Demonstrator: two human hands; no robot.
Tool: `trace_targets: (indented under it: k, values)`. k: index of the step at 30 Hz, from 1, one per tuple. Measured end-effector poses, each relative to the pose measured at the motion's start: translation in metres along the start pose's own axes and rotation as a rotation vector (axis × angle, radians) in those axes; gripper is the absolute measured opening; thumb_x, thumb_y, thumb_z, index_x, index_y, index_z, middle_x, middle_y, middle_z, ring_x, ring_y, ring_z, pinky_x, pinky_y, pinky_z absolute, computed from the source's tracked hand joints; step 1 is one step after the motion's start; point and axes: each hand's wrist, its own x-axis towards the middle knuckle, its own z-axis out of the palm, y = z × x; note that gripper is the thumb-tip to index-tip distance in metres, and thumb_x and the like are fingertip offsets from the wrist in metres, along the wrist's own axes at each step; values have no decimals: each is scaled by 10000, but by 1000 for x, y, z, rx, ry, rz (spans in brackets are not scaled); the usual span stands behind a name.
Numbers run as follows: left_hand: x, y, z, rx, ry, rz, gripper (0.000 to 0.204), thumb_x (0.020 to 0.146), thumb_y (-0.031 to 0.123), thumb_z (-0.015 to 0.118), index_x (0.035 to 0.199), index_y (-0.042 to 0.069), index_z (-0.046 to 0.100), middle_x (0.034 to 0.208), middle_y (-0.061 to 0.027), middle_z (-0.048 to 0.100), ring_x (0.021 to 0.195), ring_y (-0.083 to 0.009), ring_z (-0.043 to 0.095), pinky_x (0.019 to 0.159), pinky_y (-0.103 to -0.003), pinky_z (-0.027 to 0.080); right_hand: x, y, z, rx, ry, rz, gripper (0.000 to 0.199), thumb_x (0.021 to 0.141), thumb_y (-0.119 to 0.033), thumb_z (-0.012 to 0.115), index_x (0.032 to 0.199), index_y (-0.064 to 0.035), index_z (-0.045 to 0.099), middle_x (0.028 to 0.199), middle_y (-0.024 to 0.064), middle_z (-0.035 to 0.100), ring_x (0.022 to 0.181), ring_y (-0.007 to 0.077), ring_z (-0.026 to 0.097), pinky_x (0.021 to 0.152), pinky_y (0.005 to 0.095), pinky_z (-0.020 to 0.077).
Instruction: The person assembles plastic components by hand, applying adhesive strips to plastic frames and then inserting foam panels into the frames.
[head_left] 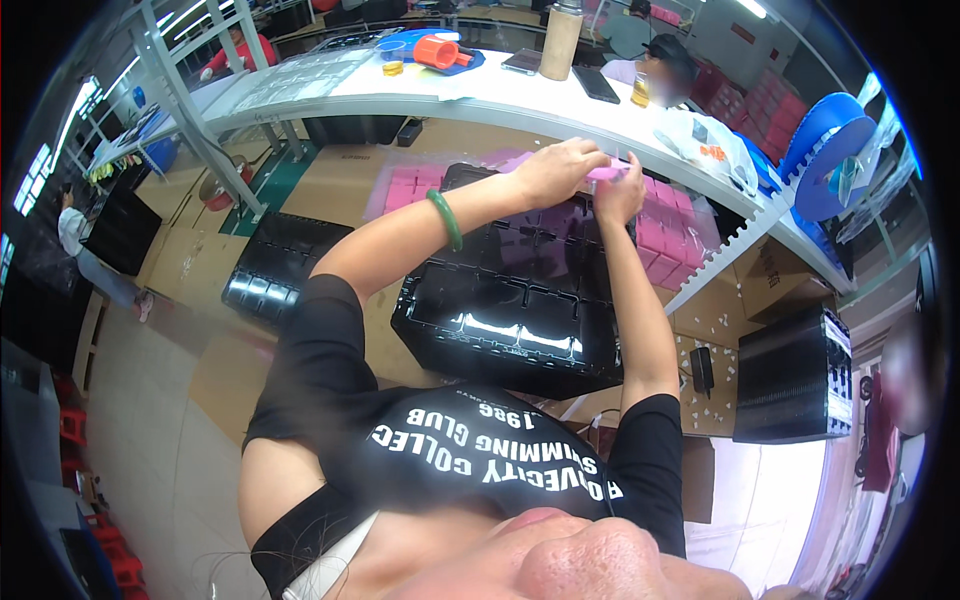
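Observation:
My left hand (563, 172), with a green bangle (445, 220) on its forearm, is closed with fingers curled near a small pink piece (606, 173). My right hand (620, 193) grips the same piece from the right, thumb and fingers pinched together. Its exact kind is too small to tell. Both hands are above the far part of a glossy black plastic crate (505, 310), close to the white shelf's edge. Pink boxes (665, 235) wrapped in clear film sit beyond the crate on the right, and more pink boxes (408, 190) on the left.
A long white shelf (480, 92) crosses ahead, bearing an orange tape dispenser (437, 52), a phone (596, 84), a tall flask (561, 40) and a plastic bag (705, 145). Black crates (285, 265) stand left, and another crate (795, 375) right. A co-worker (665, 72) sits behind the shelf.

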Motion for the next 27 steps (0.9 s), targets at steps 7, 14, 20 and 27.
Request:
trace_targets:
  k: [7,14,20,27]
  values:
    - [-16,2,1,214,153,-68,183,842,71,618,1014,29,666,1011,-104,645,960,-285,641,805,-390,550,-26,-21,-5,145,-27,-434,880,713,-397,752,1436,-42,397,1358,209,496,1280,386,454,1080,474,329]
    - [-16,28,18,377,142,9,99,783,101,633,871,68,663,915,-60,651,854,-241,653,766,-361,543,-10,-8,-2,211,-80,-54,722,769,-294,758,1396,-96,459,1324,173,565,1250,368,499,1059,466,367]
    - [-31,32,-4,399,222,-49,145,793,80,622,916,83,697,942,-49,662,869,-230,652,767,-342,539,-9,-5,-43,369,-348,-88,593,788,-322,782,1302,-126,560,1192,124,654,1132,332,584,980,459,424]
    - [-11,24,-62,469,289,-398,143,870,67,579,990,105,646,920,-64,680,849,-278,683,719,-421,547,5,3,-43,58,-275,-628,593,780,-336,801,1297,-148,578,1164,85,660,1121,307,576,952,459,422]
